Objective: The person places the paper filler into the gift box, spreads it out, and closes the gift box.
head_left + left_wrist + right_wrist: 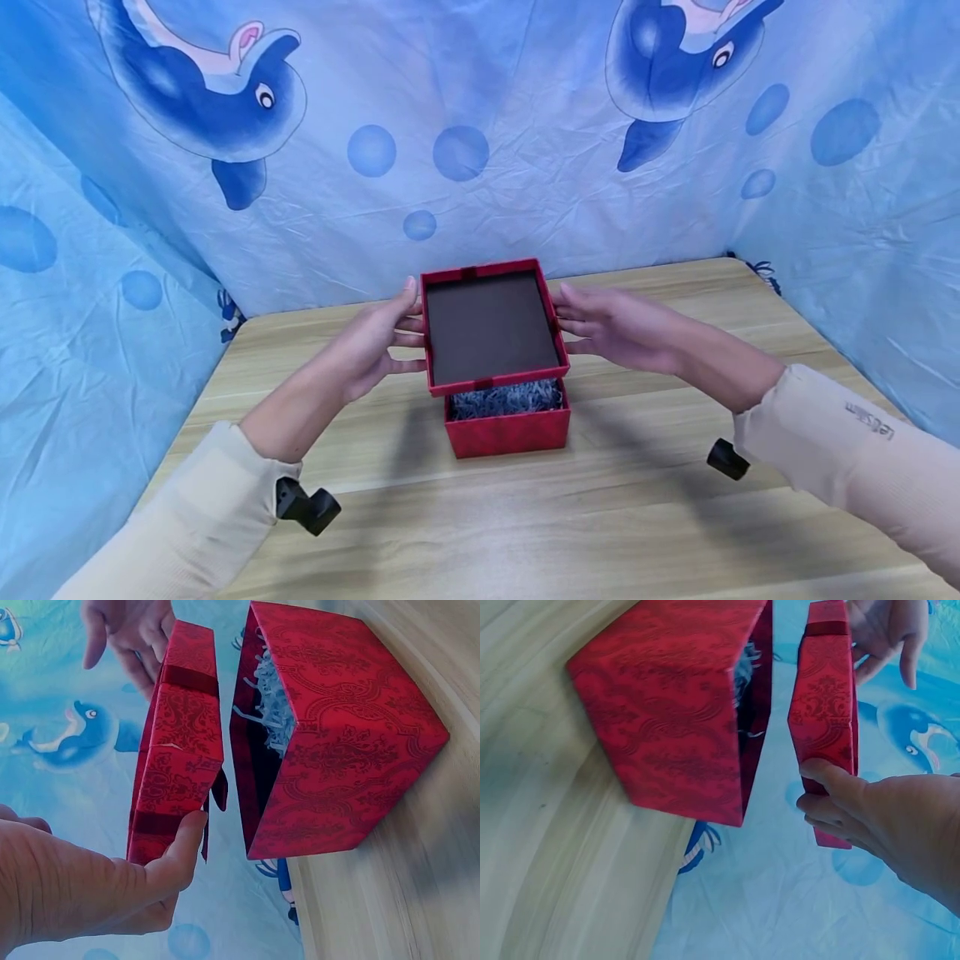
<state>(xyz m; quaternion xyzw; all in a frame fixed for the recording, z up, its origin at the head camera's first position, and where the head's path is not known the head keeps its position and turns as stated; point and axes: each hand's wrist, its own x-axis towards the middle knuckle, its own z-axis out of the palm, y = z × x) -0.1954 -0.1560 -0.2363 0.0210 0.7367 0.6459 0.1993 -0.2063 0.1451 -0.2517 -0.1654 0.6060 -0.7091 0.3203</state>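
A red patterned box lid (487,325) is held above the table with its dark inside facing up. My left hand (371,346) holds its left side, fingers spread along the edge. On the opposite side my right hand (618,329) supports it with the fingertips. The left wrist view shows a dark red ribbon (191,678) round the lid, and part of a bow (219,790) beneath it. Under the lid stands the red box base (510,433), partly hidden, holding blue-grey shredded paper (510,400). A gap separates lid and base in both wrist views.
The wooden table (480,525) carries the box base near its middle. A blue dolphin-print cloth (517,208) hangs behind and along both sides. Small black devices, such as the left one (307,507), sit at both sleeve cuffs.
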